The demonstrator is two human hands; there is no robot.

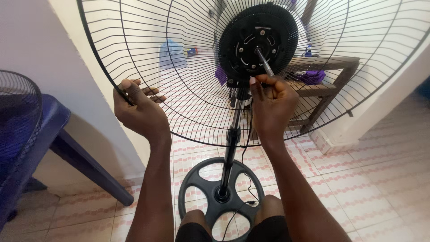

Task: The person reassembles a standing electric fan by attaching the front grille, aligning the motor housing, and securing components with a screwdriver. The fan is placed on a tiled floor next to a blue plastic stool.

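Observation:
A standing fan faces me with its blades off. Its black wire rear guard fills the upper view around the black motor housing, from which a bare metal shaft sticks out. My left hand grips the guard's rim at the lower left. My right hand is closed just under the housing, fingertips pinched at its lower edge; what it pinches is too small to tell. A metal pole runs down to the round black base between my knees.
A blue plastic chair stands at the left with another black wire guard lying on it. A wooden bench with purple items stands behind the fan. A black cord hangs along the pole. The floor is pink-patterned tile.

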